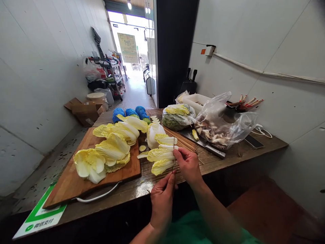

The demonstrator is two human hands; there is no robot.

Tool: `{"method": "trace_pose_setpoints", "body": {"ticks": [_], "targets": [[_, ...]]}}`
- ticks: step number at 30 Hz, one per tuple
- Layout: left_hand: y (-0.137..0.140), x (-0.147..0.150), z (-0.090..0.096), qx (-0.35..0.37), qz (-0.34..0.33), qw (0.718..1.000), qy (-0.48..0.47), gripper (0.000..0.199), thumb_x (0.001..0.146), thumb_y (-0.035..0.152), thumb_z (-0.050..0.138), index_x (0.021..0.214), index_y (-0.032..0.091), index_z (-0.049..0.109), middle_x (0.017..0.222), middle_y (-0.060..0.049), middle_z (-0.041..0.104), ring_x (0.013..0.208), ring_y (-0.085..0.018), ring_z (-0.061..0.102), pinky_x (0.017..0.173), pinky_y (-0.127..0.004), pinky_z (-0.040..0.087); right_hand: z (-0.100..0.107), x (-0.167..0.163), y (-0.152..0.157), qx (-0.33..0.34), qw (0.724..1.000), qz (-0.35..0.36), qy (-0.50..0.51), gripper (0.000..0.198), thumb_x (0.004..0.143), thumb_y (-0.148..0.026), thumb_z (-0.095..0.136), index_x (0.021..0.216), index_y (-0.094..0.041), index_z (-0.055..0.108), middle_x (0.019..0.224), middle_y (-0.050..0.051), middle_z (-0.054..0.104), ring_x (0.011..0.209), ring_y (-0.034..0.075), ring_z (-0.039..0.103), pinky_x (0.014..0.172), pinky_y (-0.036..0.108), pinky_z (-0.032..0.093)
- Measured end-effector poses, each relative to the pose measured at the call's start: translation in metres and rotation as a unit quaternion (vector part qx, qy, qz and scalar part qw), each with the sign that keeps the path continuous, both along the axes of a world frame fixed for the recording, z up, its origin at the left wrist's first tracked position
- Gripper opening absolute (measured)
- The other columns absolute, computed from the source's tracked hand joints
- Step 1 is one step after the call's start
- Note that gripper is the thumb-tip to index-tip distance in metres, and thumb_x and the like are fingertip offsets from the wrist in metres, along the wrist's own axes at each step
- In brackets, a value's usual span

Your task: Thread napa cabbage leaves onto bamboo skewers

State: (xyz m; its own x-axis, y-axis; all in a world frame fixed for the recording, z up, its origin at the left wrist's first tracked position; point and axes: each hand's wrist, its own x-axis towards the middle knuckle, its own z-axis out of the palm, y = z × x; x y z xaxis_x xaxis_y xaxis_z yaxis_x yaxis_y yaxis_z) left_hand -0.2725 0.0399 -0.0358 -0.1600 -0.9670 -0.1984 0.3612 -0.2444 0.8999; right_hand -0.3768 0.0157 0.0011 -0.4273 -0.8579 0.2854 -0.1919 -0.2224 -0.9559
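1. Cabbage leaves [161, 155] sit side by side on a skewer [174, 141], over the table [269, 145].
2. The left hand [164, 195] pinches the skewer's near end, apparently steadying it.
3. The right hand [189, 166] pinches the leaves' white ends at the skewer, likely controlling their spacing.
4. Loose leaves [114, 149] cover the cutting board [68, 189]; spare skewers [181, 138] lie beyond, probably for easy reach.

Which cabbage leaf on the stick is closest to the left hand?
The lowest leaf, just above the left hand. The other leaves sit farther up the stick.
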Motion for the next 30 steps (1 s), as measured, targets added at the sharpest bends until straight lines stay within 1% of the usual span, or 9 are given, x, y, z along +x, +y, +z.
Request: {"method": "trace_pose_setpoints", "body": {"ticks": [6, 10, 15, 18, 21, 23, 25, 28, 30], "targets": [[0.004, 0.0, -0.002, 0.0, -0.057, 0.998, -0.01, 0.033, 0.067, 0.047, 0.069, 0.065, 0.013, 0.067, 0.048, 0.005, 0.041, 0.045, -0.005, 0.029, 0.045, -0.019, 0.028, -0.002, 0.008, -0.003, -0.005, 0.999, -0.033, -0.043, 0.032, 0.083, -0.042, 0.051, 0.079, -0.012, 0.062, 0.064, 0.0, 0.058, 0.058, 0.01, 0.052, 0.053, 0.02, 0.042], [0.001, -0.001, -0.004, 0.009, -0.056, 0.998, 0.024, 0.027, 0.07, 0.042, 0.069, 0.074, 0.015, 0.069, 0.05, 0.005, 0.044, 0.046, -0.005, 0.034, 0.046, -0.017, 0.031, -0.009, 0.008, -0.001, -0.006, 0.995, 0.001, -0.096, 0.033, 0.081, -0.042, 0.056, 0.098, -0.013, 0.061, 0.082, 0.004, 0.065, 0.071, 0.014, 0.06, 0.065, 0.024, 0.048], [-0.011, -0.002, -0.005, -0.007, -0.021, 0.997, 0.07, 0.031, 0.068, 0.037, 0.072, 0.092, 0.019, 0.072, 0.088, -0.005, 0.069, 0.086, -0.018, 0.061, 0.082, -0.028, 0.045, -0.021, 0.012, 0.018, 0.031, 0.996, 0.057, -0.062, 0.031, 0.078, -0.039, 0.062, 0.099, -0.015, 0.063, 0.089, 0.007, 0.067, 0.08, 0.018, 0.063, 0.072, 0.028, 0.05], [-0.016, -0.005, -0.001, -0.059, -0.008, 0.998, 0.003, 0.029, 0.068, 0.038, 0.071, 0.09, 0.019, 0.073, 0.094, -0.008, 0.071, 0.093, -0.023, 0.062, 0.089, -0.034, 0.044, -0.02, 0.011, 0.025, -0.009, 0.999, 0.039, -0.006, 0.021, 0.081, -0.035, 0.06, 0.088, -0.017, 0.067, 0.091, 0.007, 0.067, 0.086, 0.019, 0.062, 0.079, 0.03, 0.049], [-0.013, -0.004, 0.01, -0.151, -0.057, 0.982, -0.1, 0.022, 0.073, 0.034, 0.067, 0.087, 0.019, 0.074, 0.093, -0.009, 0.071, 0.089, -0.025, 0.063, 0.089, -0.037, 0.044, -0.016, 0.002, 0.024, -0.04, 0.999, 0.028, 0.019, 0.019, 0.083, -0.034, 0.057, 0.083, -0.017, 0.067, 0.093, 0.007, 0.066, 0.09, 0.019, 0.061, 0.082, 0.03, 0.048], [-0.011, 0.002, 0.021, -0.24, -0.083, 0.955, -0.151, 0.015, 0.074, 0.029, 0.065, 0.084, 0.022, 0.075, 0.091, -0.009, 0.071, 0.089, -0.026, 0.062, 0.091, -0.037, 0.042, -0.014, -0.009, 0.022, -0.022, 0.999, 0.041, 0.005, 0.022, 0.085, -0.036, 0.053, 0.085, -0.016, 0.063, 0.079, 0.004, 0.065, 0.075, 0.016, 0.061, 0.07, 0.027, 0.048], [-0.013, 0.012, 0.034, -0.305, -0.045, 0.936, -0.169, 0.011, 0.068, 0.023, 0.071, 0.078, 0.024, 0.076, 0.088, -0.009, 0.071, 0.094, -0.027, 0.06, 0.097, -0.037, 0.038, -0.011, -0.02, 0.021, 0.002, 0.999, 0.039, -0.017, 0.026, 0.087, -0.04, 0.05, 0.083, -0.016, 0.059, 0.06, -0.002, 0.056, 0.054, 0.011, 0.052, 0.053, 0.022, 0.043], [-0.028, 0.022, 0.053, -0.297, 0.058, 0.944, -0.131, 0.052, 0.049, 0.014, 0.082, 0.099, 0.025, 0.071, 0.111, -0.008, 0.065, 0.115, -0.029, 0.049, 0.105, -0.036, 0.029, -0.001, -0.033, 0.026, 0.015, 0.998, 0.053, -0.031, 0.03, 0.086, -0.045, 0.049, 0.078, -0.016, 0.055, 0.054, -0.006, 0.045, 0.041, 0.006, 0.036, 0.04, 0.02, 0.028], [-0.043, 0.022, 0.062, -0.253, 0.036, 0.963, -0.086, 0.092, 0.045, 0.016, 0.084, 0.129, 0.028, 0.049, 0.134, -0.009, 0.048, 0.126, -0.029, 0.039, 0.104, -0.039, 0.031, 0.008, -0.036, 0.032, 0.02, 0.994, 0.106, -0.033, 0.031, 0.086, -0.046, 0.049, 0.077, -0.017, 0.053, 0.052, -0.007, 0.041, 0.04, 0.006, 0.033, 0.039, 0.02, 0.024]]}}
